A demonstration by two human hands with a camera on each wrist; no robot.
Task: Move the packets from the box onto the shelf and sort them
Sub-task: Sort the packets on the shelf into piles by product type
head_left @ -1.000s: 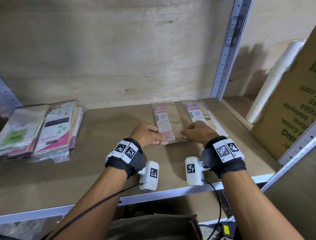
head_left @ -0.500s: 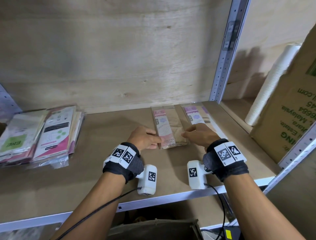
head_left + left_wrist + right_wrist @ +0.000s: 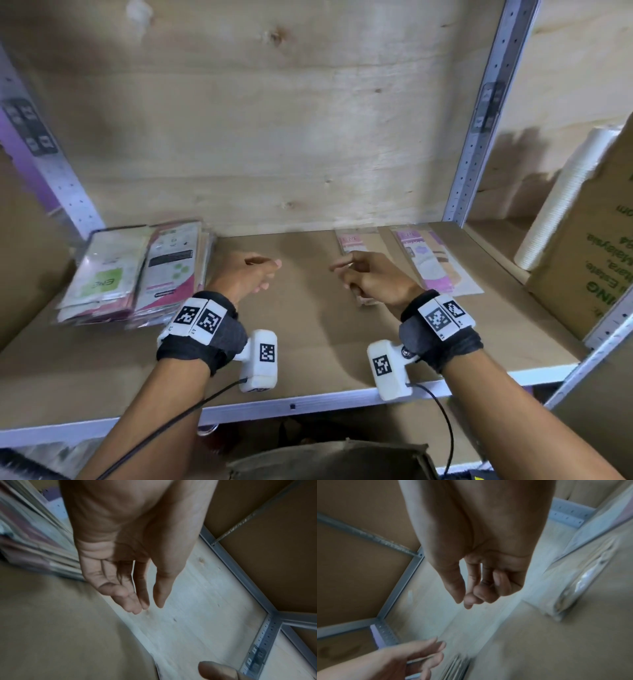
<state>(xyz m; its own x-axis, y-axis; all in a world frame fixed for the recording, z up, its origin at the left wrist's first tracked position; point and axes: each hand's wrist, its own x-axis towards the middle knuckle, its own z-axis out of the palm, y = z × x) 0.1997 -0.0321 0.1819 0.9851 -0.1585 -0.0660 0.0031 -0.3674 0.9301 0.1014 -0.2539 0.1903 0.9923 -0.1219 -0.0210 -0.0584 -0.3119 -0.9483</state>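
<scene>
On the brown shelf board (image 3: 308,346) lies a pink packet stack (image 3: 352,241), partly hidden behind my right hand (image 3: 356,277). A purple packet pile (image 3: 433,270) lies just right of it. At the far left sits a mixed pile of packets (image 3: 137,270), also at the edge of the left wrist view as the mixed pile (image 3: 34,540). My left hand (image 3: 255,275) hovers between the piles with fingers straight and empty, as the left hand (image 3: 137,596) shows. The right hand (image 3: 471,595) has loosely curled fingers and holds nothing.
A grey metal upright (image 3: 479,130) bounds the bay on the right. Beyond it stand a white cup stack (image 3: 561,205) and a cardboard carton (image 3: 589,246). A plywood back wall (image 3: 274,137) closes the bay. Below the shelf edge sits a brown box (image 3: 329,459).
Both hands have let go of the pink packet stack and lifted off it. The left hand has moved left, away from the stack. The view has turned left.
</scene>
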